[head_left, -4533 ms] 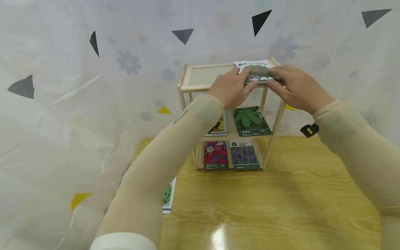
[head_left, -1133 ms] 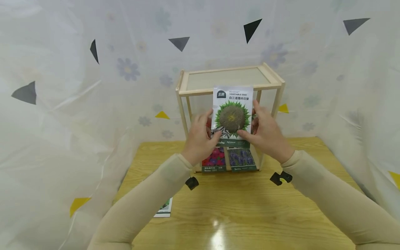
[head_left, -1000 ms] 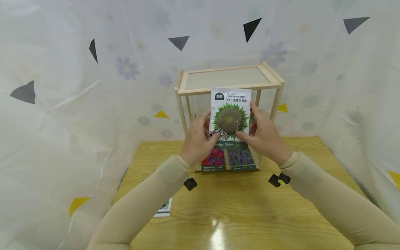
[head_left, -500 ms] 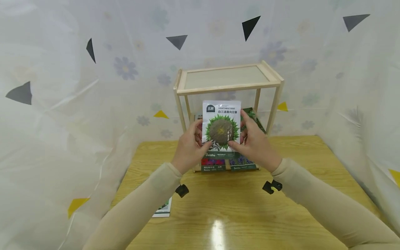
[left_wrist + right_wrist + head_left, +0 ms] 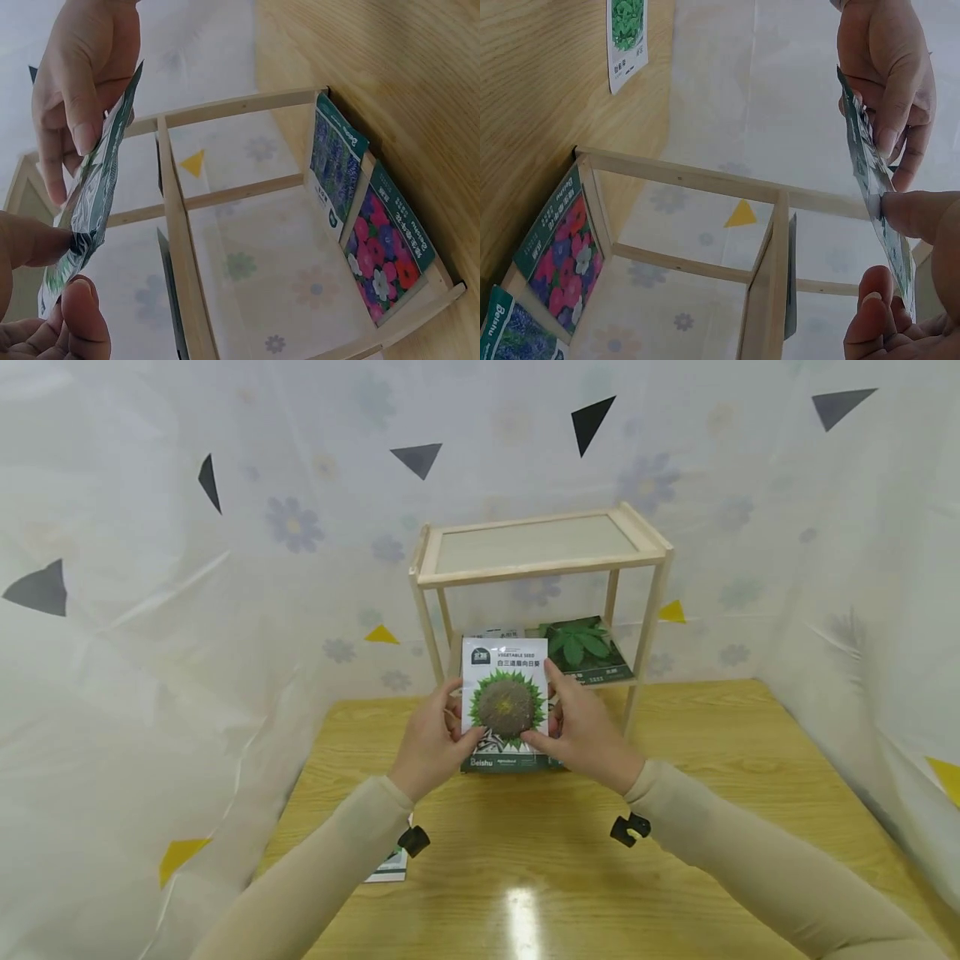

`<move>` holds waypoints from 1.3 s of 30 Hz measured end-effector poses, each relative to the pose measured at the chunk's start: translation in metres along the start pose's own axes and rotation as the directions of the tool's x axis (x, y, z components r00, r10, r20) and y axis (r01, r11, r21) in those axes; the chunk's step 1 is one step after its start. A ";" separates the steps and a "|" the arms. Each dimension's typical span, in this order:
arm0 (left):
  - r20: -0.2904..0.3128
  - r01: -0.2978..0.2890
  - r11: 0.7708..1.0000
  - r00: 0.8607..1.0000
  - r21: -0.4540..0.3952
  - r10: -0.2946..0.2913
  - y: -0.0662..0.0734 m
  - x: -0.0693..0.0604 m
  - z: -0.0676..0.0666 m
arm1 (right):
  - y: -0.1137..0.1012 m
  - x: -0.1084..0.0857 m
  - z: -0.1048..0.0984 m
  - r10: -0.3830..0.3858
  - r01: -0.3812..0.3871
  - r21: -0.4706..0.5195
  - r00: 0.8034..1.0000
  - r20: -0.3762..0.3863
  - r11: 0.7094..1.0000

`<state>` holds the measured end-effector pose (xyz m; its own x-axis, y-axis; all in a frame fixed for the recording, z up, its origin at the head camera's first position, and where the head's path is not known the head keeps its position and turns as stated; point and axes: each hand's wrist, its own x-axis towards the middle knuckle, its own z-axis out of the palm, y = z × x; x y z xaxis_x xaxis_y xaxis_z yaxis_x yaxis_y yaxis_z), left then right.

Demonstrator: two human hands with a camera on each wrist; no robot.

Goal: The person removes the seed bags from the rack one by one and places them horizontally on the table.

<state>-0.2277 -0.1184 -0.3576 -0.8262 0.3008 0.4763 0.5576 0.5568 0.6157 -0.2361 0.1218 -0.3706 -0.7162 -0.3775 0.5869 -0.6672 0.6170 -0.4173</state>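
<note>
Both hands pinch a sunflower seed packet (image 5: 506, 702) in front of a small wooden shelf rack (image 5: 543, 568). My left hand (image 5: 427, 745) holds its left edge, thumb on the printed front and fingers behind. My right hand (image 5: 592, 732) has the right edge in the same way. In the left wrist view the packet (image 5: 97, 195) appears nearly edge-on between the two hands. A green-leaf packet (image 5: 581, 647) lies on the rack's middle shelf, beside another packet mostly hidden behind the held one. Lower down are a pink-and-red flower packet (image 5: 382, 247) and a purple-flower packet (image 5: 335, 161).
On the wooden table (image 5: 720, 810), a white-edged packet with green leaves (image 5: 628, 37) lies at the left, partly covered by my left sleeve in the head view. Pale plastic sheeting (image 5: 150, 652) with coloured triangles surrounds the table.
Earlier the sunflower seed packet lay on the rack's top shelf under both hands. They have lifted it off and brought it down and slightly left, uncovering the green-leaf packet.
</note>
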 end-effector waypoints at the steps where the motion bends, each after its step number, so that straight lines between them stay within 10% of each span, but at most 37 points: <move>1: -0.001 0.000 1.000 1.000 0.006 0.000 -0.002 -0.002 0.000 | 0.000 -0.001 0.003 -0.015 0.015 -0.032 1.000 -0.012 0.999; 9: 0.027 0.039 0.999 0.999 0.021 -0.039 -0.018 -0.021 -0.002 | -0.001 -0.011 0.024 0.038 -0.056 0.147 0.992 0.120 0.988; 20: 0.055 0.115 0.992 0.992 0.050 -0.117 -0.038 -0.037 0.000 | 0.000 -0.021 0.048 0.079 -0.097 0.087 0.978 0.195 0.991; 39: 0.127 0.313 0.935 0.933 0.167 -0.335 -0.074 -0.071 0.008 | -0.001 -0.041 0.095 0.141 -0.166 0.026 0.900 0.412 0.986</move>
<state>-0.2104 -0.1745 -0.4419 -0.9685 0.1926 0.1581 0.2492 0.7438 0.6203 -0.2257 0.0708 -0.4600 -0.8229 -0.5376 0.1839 -0.5442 0.6529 -0.5269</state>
